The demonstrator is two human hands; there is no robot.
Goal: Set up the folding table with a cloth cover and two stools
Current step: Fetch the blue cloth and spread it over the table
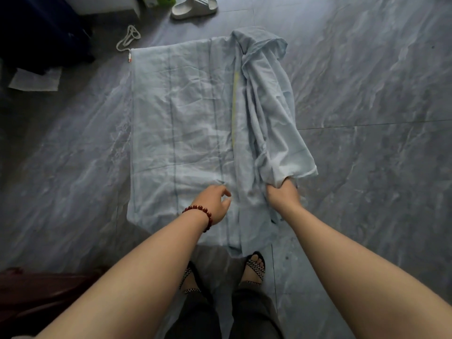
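A pale blue cloth [186,123] lies spread on the grey marble floor in front of me, its right part bunched and folded over itself. My right hand [282,194] is shut on a gathered fold of that bunched part near the cloth's near edge. My left hand [215,200], with a red bead bracelet on the wrist, hovers just over the flat cloth with fingers curled apart, holding nothing. No folding table or stools are in view.
My two sandalled feet [254,267] stand at the cloth's near edge. A white slipper [194,7] lies at the far top, a white cord [128,40] and a white sheet of paper [35,80] at the far left, and a dark red object [36,289] at the near left.
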